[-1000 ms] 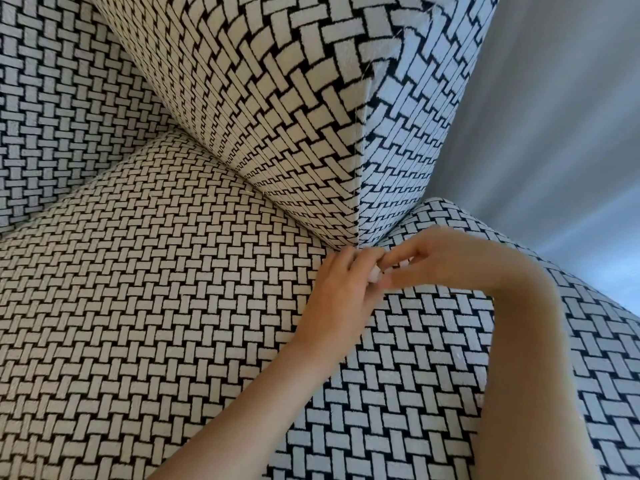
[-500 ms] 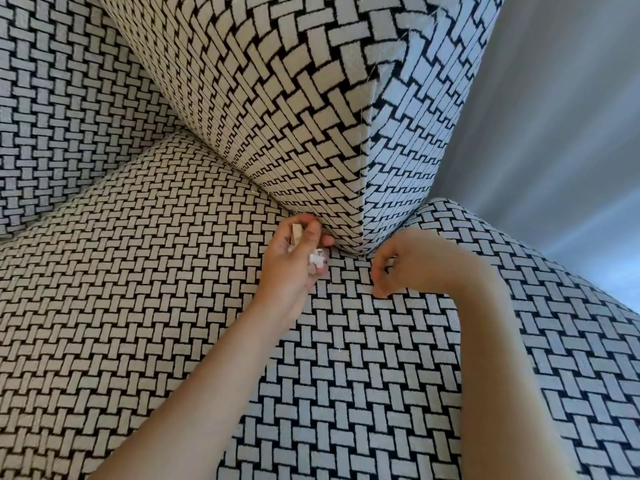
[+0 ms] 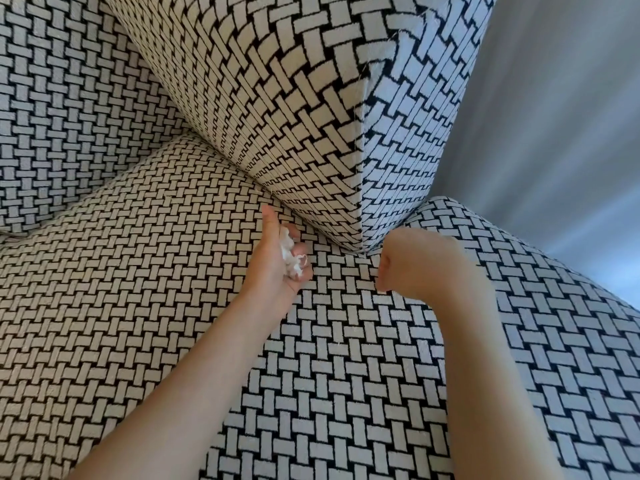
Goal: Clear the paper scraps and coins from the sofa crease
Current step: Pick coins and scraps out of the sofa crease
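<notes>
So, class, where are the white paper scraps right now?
In the head view, mid-frame: the paper scraps lie in the left hand, just in front of the sofa crease under the back cushion, left of the right hand.

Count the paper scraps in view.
1: a white crumpled wad gripped in the left hand, by the crease. It may bundle several scraps; others could hide in the crease or the curled right hand.

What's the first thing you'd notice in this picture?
The black-and-white woven pattern covering the whole sofa. In the middle, the left hand holds crumpled white paper scraps just below the corner of the back cushion, with the right hand curled in a fist beside it.
</notes>
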The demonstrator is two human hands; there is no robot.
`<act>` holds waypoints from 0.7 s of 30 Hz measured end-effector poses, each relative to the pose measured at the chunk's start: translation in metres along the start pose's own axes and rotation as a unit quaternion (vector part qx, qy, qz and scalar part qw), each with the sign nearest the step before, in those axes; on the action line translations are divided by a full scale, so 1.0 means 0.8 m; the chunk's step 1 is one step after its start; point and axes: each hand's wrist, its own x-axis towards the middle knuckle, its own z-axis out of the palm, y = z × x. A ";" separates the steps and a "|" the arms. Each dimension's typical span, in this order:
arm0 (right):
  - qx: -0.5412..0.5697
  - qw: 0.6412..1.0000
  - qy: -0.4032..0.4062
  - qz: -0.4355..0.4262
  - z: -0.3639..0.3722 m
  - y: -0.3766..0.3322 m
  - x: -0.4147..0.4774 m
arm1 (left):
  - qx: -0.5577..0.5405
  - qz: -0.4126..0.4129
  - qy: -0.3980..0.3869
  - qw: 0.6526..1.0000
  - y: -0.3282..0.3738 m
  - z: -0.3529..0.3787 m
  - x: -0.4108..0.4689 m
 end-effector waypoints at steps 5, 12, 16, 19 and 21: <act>-0.036 0.999 0.013 -0.031 0.003 -0.018 -0.008 | -0.038 -0.047 0.028 0.998 0.004 0.002 -0.002; 0.047 0.994 0.069 -0.074 0.004 -0.025 0.003 | -0.012 -0.062 0.017 0.998 0.007 0.018 -0.013; 0.163 0.981 0.075 -0.075 0.002 -0.045 0.001 | -0.021 -0.091 -0.014 0.996 0.007 0.024 -0.019; 0.109 0.983 0.132 -0.062 0.006 -0.057 0.005 | -0.042 -0.094 -0.001 0.995 0.003 0.021 -0.017; 0.085 0.982 0.121 -0.113 0.008 -0.058 0.004 | -0.064 -0.080 -0.001 0.995 0.003 0.017 -0.015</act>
